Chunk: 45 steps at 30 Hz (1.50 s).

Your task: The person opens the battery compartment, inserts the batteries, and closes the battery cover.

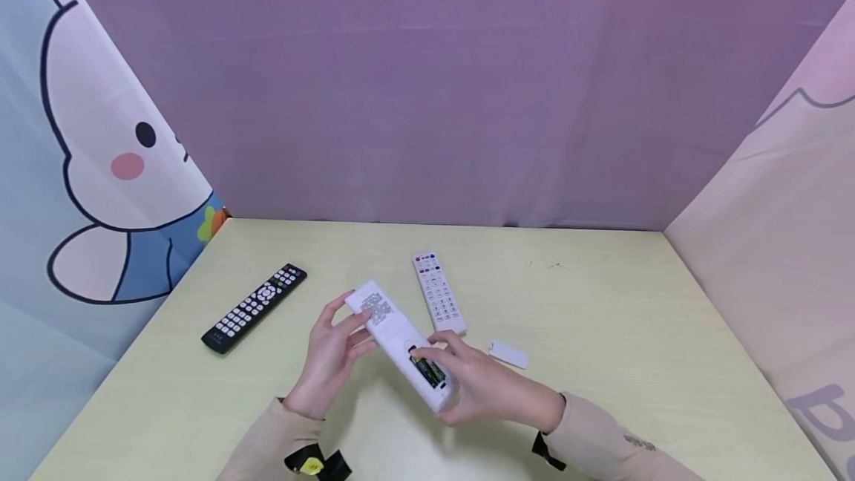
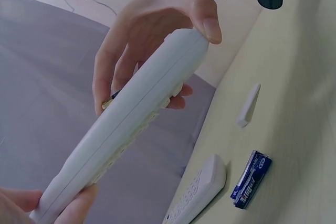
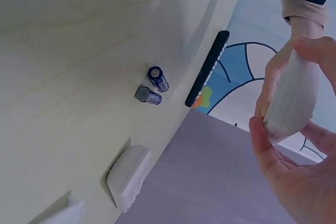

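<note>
A white remote control (image 1: 404,344) is held above the table, its back turned up and its battery compartment (image 1: 427,368) uncovered. Dark batteries lie in the compartment; in the left wrist view one battery end (image 2: 110,99) sticks out slightly. My left hand (image 1: 334,351) grips the remote's far end between thumb and fingers. Around the near end, my right hand (image 1: 484,381) holds on, one fingertip touching the battery at the compartment. The white battery cover (image 1: 509,355) lies on the table beyond the right hand.
A second white remote (image 1: 439,293) lies buttons up behind the held one. On the left is a black remote (image 1: 254,308). Two blue batteries (image 3: 152,86) rest on the table, hidden in the head view. A purple curtain (image 1: 434,87) closes off the back.
</note>
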Motion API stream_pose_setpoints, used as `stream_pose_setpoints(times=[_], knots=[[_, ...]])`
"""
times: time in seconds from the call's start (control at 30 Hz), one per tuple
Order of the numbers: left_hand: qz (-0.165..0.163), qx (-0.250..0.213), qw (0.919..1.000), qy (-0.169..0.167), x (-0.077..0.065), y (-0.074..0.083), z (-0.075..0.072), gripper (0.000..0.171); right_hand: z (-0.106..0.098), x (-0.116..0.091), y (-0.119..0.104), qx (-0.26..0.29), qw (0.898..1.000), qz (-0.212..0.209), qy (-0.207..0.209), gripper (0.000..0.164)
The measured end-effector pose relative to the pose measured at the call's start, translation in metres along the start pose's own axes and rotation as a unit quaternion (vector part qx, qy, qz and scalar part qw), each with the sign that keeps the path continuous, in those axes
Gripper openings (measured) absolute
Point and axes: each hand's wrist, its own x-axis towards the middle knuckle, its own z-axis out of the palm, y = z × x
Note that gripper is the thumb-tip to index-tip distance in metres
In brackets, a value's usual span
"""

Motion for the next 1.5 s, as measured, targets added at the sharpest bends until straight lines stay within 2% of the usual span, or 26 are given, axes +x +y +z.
stream_pose_setpoints(times=[0.57,1.0,1.27,1.5], knots=[[0.008,0.011,0.9999,-0.004,-0.002,0.002,0.003,0.051,0.000,-0.002,-0.001,-0.071,0.994,-0.067,0.041,0.082],[0.002,0.016,0.9999,0.001,-0.003,0.002,0.001,0.049,0.005,-0.004,0.001,-0.099,0.981,-0.138,0.091,0.082],[-0.005,0.023,0.9997,0.006,-0.004,0.003,0.001,0.048,0.007,-0.005,-0.002,-0.112,0.978,-0.146,0.102,0.078],[-0.015,0.022,0.9996,0.005,-0.003,0.004,-0.001,0.050,0.009,-0.005,0.000,-0.100,0.980,-0.140,0.097,0.080]])
